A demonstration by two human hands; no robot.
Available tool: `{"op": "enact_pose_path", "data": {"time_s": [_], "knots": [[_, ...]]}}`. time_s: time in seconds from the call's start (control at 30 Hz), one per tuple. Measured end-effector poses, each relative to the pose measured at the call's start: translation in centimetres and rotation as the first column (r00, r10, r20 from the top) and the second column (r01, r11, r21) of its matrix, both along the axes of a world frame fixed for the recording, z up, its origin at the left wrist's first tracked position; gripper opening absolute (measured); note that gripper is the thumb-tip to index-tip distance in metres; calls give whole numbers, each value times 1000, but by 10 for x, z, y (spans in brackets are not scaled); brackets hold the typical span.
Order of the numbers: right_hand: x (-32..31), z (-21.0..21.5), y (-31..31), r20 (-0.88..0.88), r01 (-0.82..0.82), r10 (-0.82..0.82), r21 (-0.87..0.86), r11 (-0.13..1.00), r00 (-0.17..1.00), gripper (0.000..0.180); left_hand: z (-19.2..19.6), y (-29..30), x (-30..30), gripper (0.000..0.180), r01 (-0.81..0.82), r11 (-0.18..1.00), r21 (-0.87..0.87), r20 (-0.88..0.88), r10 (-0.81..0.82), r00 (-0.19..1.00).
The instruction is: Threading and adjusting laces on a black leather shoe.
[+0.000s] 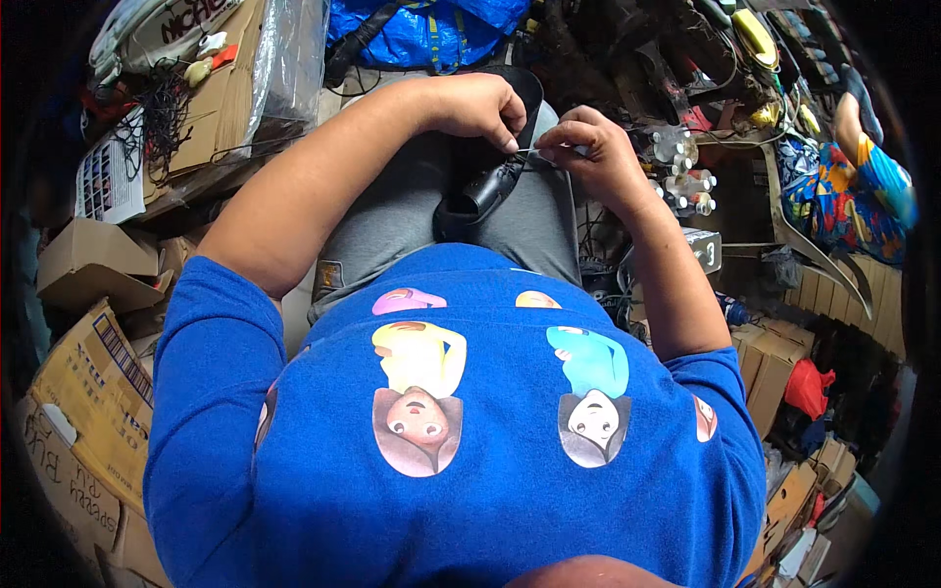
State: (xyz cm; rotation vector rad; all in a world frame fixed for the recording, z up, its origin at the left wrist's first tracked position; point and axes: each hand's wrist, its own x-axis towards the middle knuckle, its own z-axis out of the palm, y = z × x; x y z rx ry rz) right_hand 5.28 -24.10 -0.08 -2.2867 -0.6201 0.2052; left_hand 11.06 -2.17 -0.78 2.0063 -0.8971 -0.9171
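A black leather shoe (487,189) rests on my lap over grey trousers, its heel opening toward me and its toe pointing away. My left hand (482,110) is closed above the shoe's upper, thumb and fingertips pinched low by the lacing area. Just right of the shoe, my right hand (591,150) pinches with thumb and forefinger. A thin strand seems to run between the two sets of fingertips; whether it is lace or thread is too small to tell. My left hand and forearm hide part of the shoe's far side.
A bright blue bag (431,34) lies beyond my knees. Several clear bottles (681,171) stand at right, before a curved metal frame (799,235). Cardboard boxes (98,265) pile up at left. Another person's patterned clothing (843,201) shows at far right.
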Motion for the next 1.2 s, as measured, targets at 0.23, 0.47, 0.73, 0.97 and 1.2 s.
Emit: {"op": "enact_pose_path", "data": {"time_s": [0.23, 0.47, 0.73, 0.97, 1.2], "knots": [[7, 0, 1, 112, -128, 136, -78, 989, 984, 17, -4, 5, -5, 22, -103, 989, -105, -164, 85, 983], [-8, -30, 5, -105, 76, -56, 202, 976, 993, 18, -21, 9, -8, 20, -218, 949, -227, -324, 137, 936], [-16, -23, 10, 185, -21, 13, 43, 999, 983, 21, -29, 16, -9, 17, -250, 920, -302, -417, 108, 903], [-11, -29, 9, -104, 66, -47, 196, 978, 993, 17, -24, 17, -9, 15, -229, 921, -316, -429, 76, 900], [-18, -23, 16, 144, 40, -54, 95, 995, 988, 18, -27, 17, -10, 15, -260, 901, -347, -434, 92, 896]]}}
